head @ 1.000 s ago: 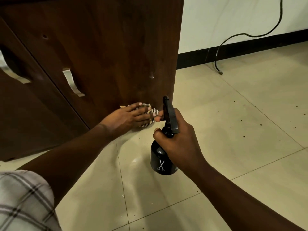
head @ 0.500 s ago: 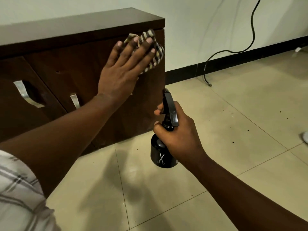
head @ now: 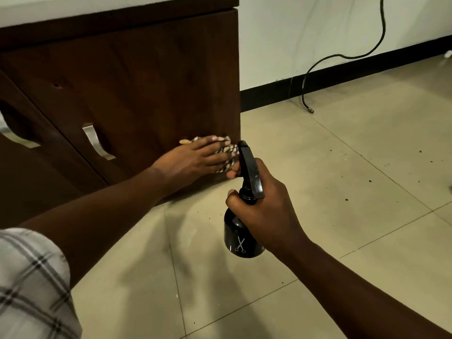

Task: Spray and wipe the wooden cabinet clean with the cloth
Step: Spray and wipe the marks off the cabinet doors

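Item: dark brown wooden cabinet, front panel directly ahead of both hands, its right edge just above the right hand. Item: checked beige-and-brown cloth, pinned flat against the panel's lower right corner under the left hand; fingers spread and pressing, palm toward the wood, presumably so the whole cloth bears on the surface through a stroke. Item: black plastic trigger spray bottle, clasped about the neck by the right hand, fingers wrapped, index finger forward by the trigger; held upright off the pale tiled floor, nozzle toward the panel, apparently kept ready for the next spray. Item: curved silver metal handles, to the left of the left hand, untouched. Item: black cable, against the wall, well to the right of both hands. Change: half a second back the cloth was high, near the cabinet's top right corner; it now sits low near the bottom edge. The bottle hand is little altered.
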`<action>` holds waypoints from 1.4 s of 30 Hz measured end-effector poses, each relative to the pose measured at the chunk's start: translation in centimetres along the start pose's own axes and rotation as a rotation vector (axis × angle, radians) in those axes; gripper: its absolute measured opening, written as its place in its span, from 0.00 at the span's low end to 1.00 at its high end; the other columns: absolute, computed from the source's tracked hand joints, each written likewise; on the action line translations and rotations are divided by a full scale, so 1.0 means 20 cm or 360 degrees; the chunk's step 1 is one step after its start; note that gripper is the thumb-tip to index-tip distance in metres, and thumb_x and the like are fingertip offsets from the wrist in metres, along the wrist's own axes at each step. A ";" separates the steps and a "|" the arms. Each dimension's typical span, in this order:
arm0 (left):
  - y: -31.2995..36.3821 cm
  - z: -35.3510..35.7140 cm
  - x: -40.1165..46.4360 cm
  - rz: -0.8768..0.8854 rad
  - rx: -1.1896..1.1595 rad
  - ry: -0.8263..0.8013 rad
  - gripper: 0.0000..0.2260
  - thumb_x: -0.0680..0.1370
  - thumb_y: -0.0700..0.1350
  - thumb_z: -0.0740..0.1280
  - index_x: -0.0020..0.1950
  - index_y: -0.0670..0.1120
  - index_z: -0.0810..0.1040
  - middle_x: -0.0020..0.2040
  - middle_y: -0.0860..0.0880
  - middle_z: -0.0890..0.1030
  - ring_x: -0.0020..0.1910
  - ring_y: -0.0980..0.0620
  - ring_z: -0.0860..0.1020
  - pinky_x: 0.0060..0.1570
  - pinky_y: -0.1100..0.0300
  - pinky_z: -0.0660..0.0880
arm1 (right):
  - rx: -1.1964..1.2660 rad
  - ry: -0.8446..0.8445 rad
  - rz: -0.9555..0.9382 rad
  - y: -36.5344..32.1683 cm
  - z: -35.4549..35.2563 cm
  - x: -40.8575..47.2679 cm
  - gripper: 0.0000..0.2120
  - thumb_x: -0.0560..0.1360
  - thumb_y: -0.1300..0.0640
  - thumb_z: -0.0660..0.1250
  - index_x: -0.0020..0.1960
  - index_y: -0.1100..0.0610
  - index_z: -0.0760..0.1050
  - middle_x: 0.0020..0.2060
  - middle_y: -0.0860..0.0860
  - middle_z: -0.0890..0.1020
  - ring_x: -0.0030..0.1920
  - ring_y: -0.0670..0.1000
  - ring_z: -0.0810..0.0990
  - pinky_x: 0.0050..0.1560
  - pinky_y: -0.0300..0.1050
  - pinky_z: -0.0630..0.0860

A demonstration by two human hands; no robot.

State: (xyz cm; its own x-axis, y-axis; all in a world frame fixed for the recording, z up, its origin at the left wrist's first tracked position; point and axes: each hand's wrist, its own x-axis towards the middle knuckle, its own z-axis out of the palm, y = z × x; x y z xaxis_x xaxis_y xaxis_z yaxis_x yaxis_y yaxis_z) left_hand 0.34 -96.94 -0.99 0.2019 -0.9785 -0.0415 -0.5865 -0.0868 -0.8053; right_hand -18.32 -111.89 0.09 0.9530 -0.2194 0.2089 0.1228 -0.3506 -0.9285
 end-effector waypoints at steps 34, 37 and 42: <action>-0.53 -0.41 0.08 -0.0298 -0.0068 0.0003 0.36 0.76 0.33 0.63 0.78 0.52 0.50 0.80 0.49 0.48 0.78 0.42 0.43 0.73 0.47 0.39 | -0.0046 -0.0048 -0.0126 -0.41 -0.12 -0.02 0.19 0.68 0.48 0.68 0.58 0.42 0.70 0.52 0.37 0.79 0.53 0.37 0.77 0.46 0.34 0.74; -0.62 -0.40 -0.10 -0.0199 0.0081 0.0092 0.34 0.75 0.33 0.64 0.78 0.49 0.56 0.79 0.47 0.53 0.77 0.40 0.49 0.74 0.45 0.45 | -0.0048 -0.0034 -0.0113 -0.38 -0.13 -0.02 0.19 0.70 0.52 0.70 0.58 0.42 0.71 0.52 0.36 0.79 0.53 0.37 0.78 0.47 0.35 0.74; -0.83 -0.58 -0.41 -0.0112 0.0259 0.0153 0.25 0.74 0.34 0.62 0.71 0.46 0.68 0.74 0.44 0.67 0.71 0.36 0.66 0.70 0.43 0.63 | -0.0059 -0.0032 -0.0183 -0.50 -0.02 -0.03 0.17 0.70 0.52 0.69 0.57 0.41 0.71 0.53 0.37 0.80 0.54 0.39 0.79 0.49 0.36 0.74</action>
State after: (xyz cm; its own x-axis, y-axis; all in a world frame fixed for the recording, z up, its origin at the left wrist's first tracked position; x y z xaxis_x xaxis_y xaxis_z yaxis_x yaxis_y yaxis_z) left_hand -0.60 -89.53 19.57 0.1575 -0.9851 0.0689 -0.4374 -0.1322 -0.8895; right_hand -20.19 -108.71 9.45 0.9387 -0.1577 0.3065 0.2214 -0.4056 -0.8868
